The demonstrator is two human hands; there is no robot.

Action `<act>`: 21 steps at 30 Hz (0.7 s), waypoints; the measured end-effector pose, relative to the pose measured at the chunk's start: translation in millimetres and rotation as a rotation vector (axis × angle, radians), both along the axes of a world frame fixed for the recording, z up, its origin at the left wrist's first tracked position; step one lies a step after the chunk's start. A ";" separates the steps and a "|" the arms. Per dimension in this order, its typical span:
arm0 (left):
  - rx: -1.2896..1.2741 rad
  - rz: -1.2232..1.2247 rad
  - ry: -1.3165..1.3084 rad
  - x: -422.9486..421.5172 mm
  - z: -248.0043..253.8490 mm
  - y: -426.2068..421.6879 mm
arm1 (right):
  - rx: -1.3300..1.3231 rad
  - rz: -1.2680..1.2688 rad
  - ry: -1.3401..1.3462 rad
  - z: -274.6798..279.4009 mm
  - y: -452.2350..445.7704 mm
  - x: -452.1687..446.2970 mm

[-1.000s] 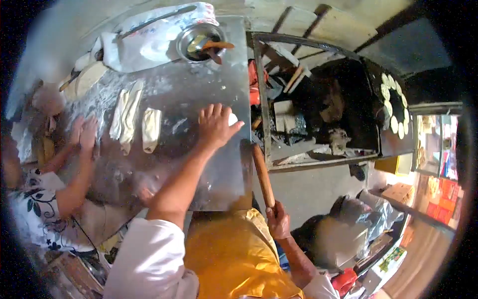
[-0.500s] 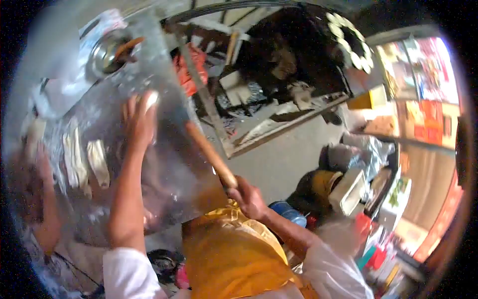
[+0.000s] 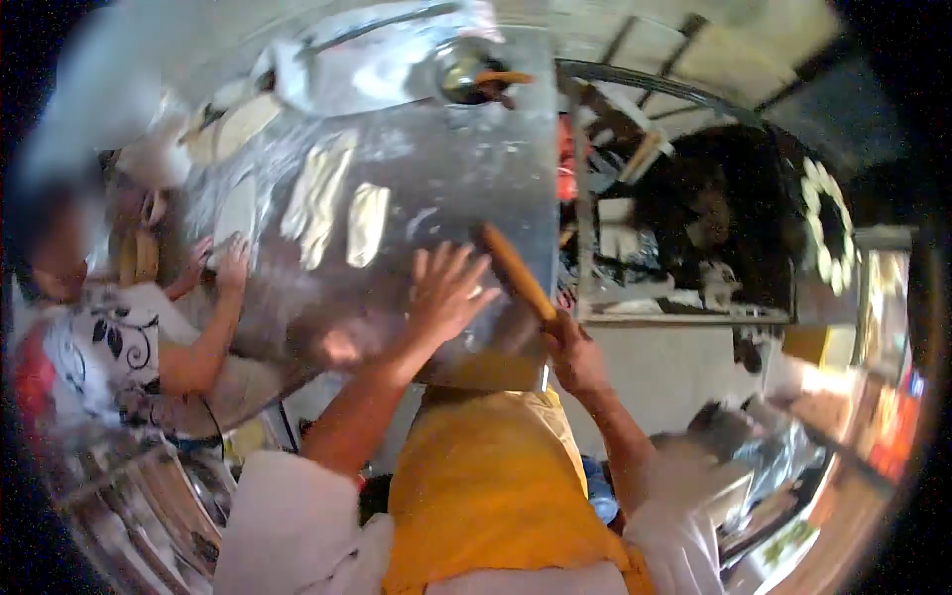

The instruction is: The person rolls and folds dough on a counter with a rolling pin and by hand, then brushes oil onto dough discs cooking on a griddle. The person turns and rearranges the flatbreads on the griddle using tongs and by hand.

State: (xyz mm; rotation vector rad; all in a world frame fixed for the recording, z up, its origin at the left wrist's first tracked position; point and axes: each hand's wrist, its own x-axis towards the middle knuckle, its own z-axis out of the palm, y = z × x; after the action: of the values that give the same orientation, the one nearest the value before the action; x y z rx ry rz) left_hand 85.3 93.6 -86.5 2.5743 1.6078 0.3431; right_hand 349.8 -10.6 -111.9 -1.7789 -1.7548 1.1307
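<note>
My right hand [image 3: 575, 359] is wrapped round one end of a wooden rolling pin [image 3: 519, 273]. The pin slants up and left over the right edge of the metal table [image 3: 456, 188]. Beside its far end, my left hand [image 3: 448, 297] is over the tabletop with fingers spread. A small white patch shows by its thumb; I cannot tell what it is. Beyond that hand lie a short dough strip [image 3: 368, 225] and longer dough strips [image 3: 322, 203], side by side on the floury surface.
At left, a co-worker's hands [image 3: 226, 260] touch a flattened dough piece [image 3: 236, 210]. A metal bowl [image 3: 464, 74] with a brown-handled tool stands at the table's far end. Right of the table is a dark, framed stove-like unit [image 3: 684, 322] with pale rounds [image 3: 831, 228] in a ring.
The view has turned left, bringing the co-worker into sight. My left hand has drawn back from farther up the table, nearer the rolling pin. My right hand still grips the pin.
</note>
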 end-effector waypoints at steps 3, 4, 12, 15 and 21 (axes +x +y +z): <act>-0.023 0.076 -0.057 6.8 -13.0 25.9 | 0.073 -0.062 -0.044 14.8 -5.9 -7.7; -0.015 0.081 -0.076 7.0 -12.7 27.1 | 0.043 -0.043 -0.053 6.8 -15.7 -6.7; 0.025 0.244 -0.142 -22.4 -25.8 -21.6 | 0.230 0.057 -0.398 19.9 36.5 -30.8; 0.087 0.199 -0.217 -65.1 -33.5 -27.1 | 0.390 0.149 -0.605 -14.0 63.4 -35.8; 0.013 0.260 -0.173 -110.1 -27.3 46.7 | 0.560 0.004 -0.697 -25.3 105.6 -58.5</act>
State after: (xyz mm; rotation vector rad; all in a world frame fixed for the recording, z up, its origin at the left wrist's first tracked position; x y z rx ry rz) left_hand -24.8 140.2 -113.8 2.2717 1.8798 0.5791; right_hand 291.3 94.9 -137.2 -1.8928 -2.1483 -0.0552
